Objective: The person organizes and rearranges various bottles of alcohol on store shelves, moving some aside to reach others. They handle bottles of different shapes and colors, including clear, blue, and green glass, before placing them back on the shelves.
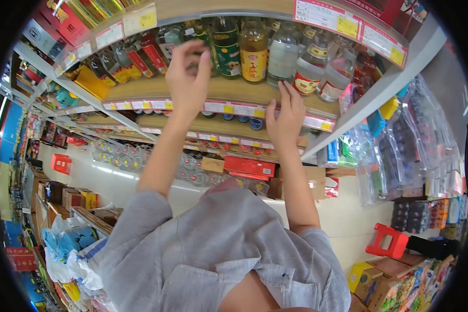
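My left hand (189,78) is raised in front of the shelf, its fingers apart and curved, nearest to a dark green bottle (226,52) with a green label. No object shows in it. Right of that bottle stands one with a yellow label (254,57). My right hand (287,112) is at the shelf's front edge, fingers apart and holding nothing, with the fingertips by the base of a clear bottle (283,54). Beside it are a bottle with a red and cream label (310,67) and another clear bottle (337,78). All these bottles stand upright.
Price tags line the shelf edge (234,109). An upper shelf edge (192,15) runs above the bottles. Lower down are a red box (249,166) and large clear bottles (125,156) on the floor. Plastic packages (400,140) hang right; a red stool (389,241) stands behind.
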### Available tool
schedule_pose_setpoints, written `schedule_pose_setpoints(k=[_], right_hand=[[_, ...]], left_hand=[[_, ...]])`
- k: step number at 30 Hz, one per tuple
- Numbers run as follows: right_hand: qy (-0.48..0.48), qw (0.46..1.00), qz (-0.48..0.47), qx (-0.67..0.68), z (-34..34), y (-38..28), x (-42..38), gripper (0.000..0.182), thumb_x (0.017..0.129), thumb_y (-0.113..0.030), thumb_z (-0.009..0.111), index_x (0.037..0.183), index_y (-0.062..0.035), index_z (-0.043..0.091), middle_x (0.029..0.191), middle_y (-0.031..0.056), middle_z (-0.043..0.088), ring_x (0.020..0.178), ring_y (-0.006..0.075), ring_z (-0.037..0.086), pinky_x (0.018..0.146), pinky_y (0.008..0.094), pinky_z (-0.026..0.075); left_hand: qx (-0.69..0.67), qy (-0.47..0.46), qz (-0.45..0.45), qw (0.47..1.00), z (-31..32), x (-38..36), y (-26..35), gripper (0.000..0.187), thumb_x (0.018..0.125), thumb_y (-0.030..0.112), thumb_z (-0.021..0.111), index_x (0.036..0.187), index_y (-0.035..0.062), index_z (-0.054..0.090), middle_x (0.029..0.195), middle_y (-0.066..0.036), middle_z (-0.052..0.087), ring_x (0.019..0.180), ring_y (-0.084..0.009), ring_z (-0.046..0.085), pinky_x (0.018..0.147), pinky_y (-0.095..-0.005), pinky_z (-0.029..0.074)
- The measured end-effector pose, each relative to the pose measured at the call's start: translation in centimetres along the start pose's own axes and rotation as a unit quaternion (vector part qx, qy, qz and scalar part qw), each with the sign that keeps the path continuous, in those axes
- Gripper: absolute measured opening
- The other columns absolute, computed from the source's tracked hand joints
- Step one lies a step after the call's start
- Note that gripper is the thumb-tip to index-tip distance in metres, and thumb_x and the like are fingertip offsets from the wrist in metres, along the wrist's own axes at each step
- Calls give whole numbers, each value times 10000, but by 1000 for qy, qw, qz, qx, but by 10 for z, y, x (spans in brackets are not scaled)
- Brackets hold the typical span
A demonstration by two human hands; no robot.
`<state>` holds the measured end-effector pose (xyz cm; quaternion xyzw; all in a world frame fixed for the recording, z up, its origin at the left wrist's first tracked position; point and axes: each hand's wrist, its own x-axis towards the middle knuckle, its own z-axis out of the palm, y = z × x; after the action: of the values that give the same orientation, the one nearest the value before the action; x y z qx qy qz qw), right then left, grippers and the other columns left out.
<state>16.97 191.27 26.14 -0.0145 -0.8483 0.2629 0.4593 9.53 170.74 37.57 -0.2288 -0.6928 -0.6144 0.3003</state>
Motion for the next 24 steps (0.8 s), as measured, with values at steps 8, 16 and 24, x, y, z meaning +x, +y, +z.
schedule_pose_setpoints(k=[8,16,24], right_hand=[[47,993,8,109,-2,-11,-4,348,917,-43,670,1264,-28,683,1296,166,662,1179,361,616,1023,462,472],[-95,978,45,179,28,-57,11,287,940,-38,669,1226,-10,677,1127,173,695,953,293,696,881,419,541],[-99,966,77,226,86,-125,27,494,985,-117,658,1443,31,547,1288,225,632,1115,349,672,949,437,545]], left_hand=[[52,-12,-139,989,-51,-44,-69,328,1039,107,673,1335,-10,594,1158,-89,712,914,-108,694,702,-259,567],[166,-60,-70,982,-75,-28,-80,417,1001,82,699,1400,-2,612,1299,-131,722,1039,-155,725,753,-306,593],[129,-186,-95,969,-86,4,-94,561,984,199,714,1471,-18,543,1192,-130,771,893,-227,759,739,-362,588]])
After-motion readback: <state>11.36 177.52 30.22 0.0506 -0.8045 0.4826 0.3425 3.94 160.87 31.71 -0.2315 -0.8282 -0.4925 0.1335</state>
